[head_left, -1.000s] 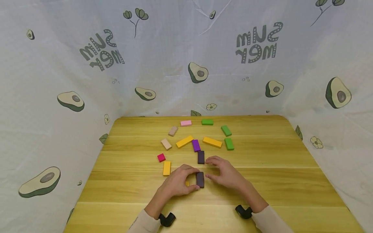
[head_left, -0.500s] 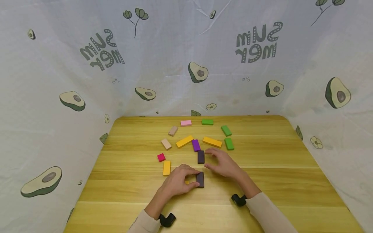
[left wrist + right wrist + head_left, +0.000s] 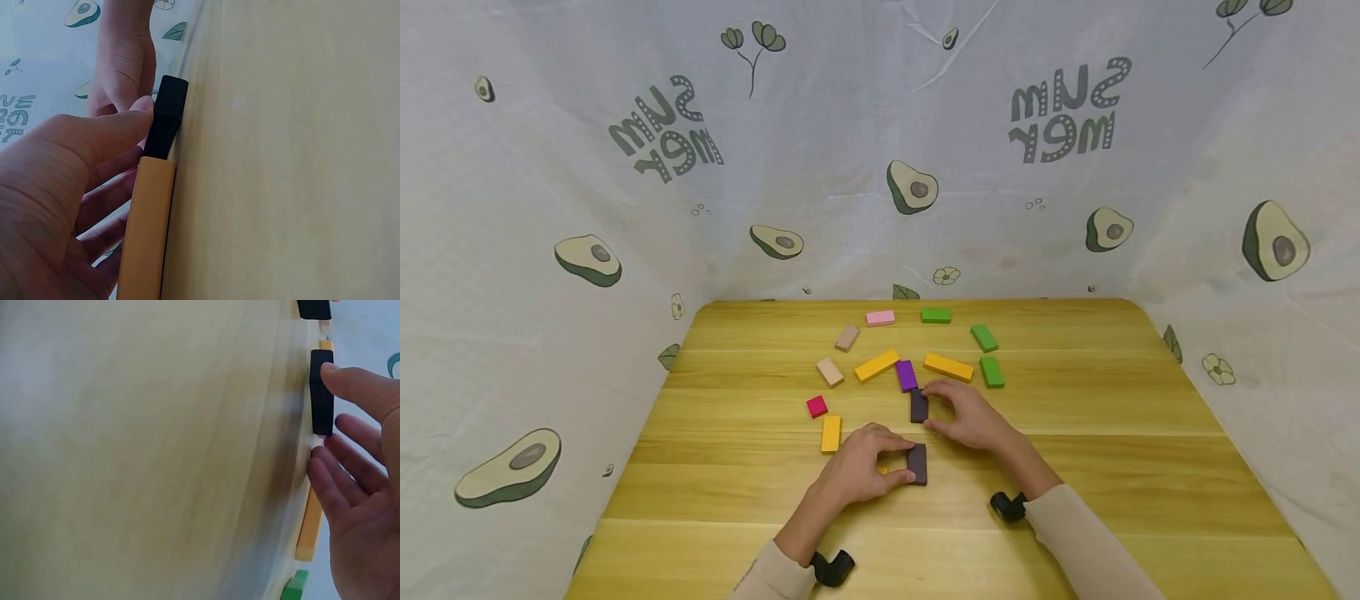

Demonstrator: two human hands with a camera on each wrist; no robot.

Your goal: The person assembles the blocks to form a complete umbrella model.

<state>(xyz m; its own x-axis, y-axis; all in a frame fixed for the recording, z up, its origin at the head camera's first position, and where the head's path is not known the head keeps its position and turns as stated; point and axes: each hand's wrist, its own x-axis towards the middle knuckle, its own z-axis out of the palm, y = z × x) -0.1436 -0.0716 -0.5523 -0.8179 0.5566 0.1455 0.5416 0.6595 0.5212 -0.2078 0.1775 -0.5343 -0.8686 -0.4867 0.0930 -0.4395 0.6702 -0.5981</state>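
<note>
My left hand (image 3: 859,468) holds the nearer black block (image 3: 917,465) between thumb and fingers at its left side. Farther up the table, my right hand (image 3: 967,414) has its thumb and index finger at the two ends of another black block (image 3: 918,406), which the right wrist view also shows between thumb and fingers. That block's far end meets a tilted purple block (image 3: 907,376). A yellow block (image 3: 147,225) lies beneath the left palm in the left wrist view; in the head view only a sliver of it shows.
Two long yellow blocks (image 3: 877,366) slant out beside the purple one. Around them curve green blocks (image 3: 992,372), a pink block (image 3: 881,318), beige blocks (image 3: 830,372), a red cube (image 3: 817,407) and a yellow block (image 3: 831,434). Behind the wooden table (image 3: 1097,483) hangs a printed cloth.
My right hand has moved up and left from beside the gap between the black blocks, and its fingers now touch the farther one. The left hand has stayed in place.
</note>
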